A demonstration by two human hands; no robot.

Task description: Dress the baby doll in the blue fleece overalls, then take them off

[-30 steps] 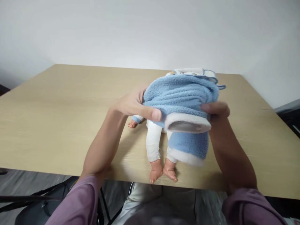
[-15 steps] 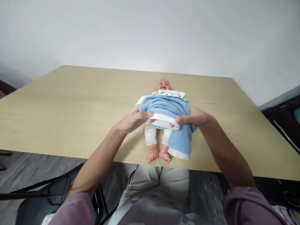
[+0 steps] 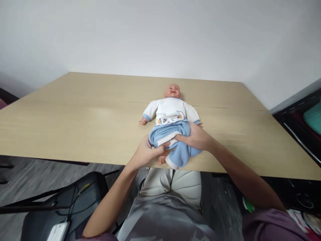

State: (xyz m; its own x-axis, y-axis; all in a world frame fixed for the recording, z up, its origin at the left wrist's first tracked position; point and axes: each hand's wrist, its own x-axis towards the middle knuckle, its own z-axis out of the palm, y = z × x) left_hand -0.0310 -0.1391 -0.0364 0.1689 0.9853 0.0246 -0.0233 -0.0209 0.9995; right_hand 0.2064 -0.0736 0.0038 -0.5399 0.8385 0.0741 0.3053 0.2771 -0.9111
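A baby doll [image 3: 173, 91] lies on its back on the table, head toward the wall, in a white long-sleeved top [image 3: 169, 108] with blue cuffs and a printed figure. Blue fleece doll pants [image 3: 182, 155] with white cuffs are bunched over its lower body. My left hand [image 3: 148, 152] is closed on the left side of the gathered fabric, thumb on a white cuff. On the right side, my right hand [image 3: 197, 136] grips the same bunch, its thumb also near the white edge. One bare foot [image 3: 162, 160] shows below the fabric; the rest of the legs is mostly hidden.
The wooden table [image 3: 100, 130] runs up to a white wall [image 3: 155, 40]. A black chair [image 3: 82, 197] with cables and a white power strip [image 3: 59, 231] stands at the lower left. Dark furniture holding a teal item [image 3: 313, 117] is at the right.
Both hands have moved down, nearer the table's front edge, with the bunched pants. The doll's chest and arms have come into view, while its legs are now largely covered.
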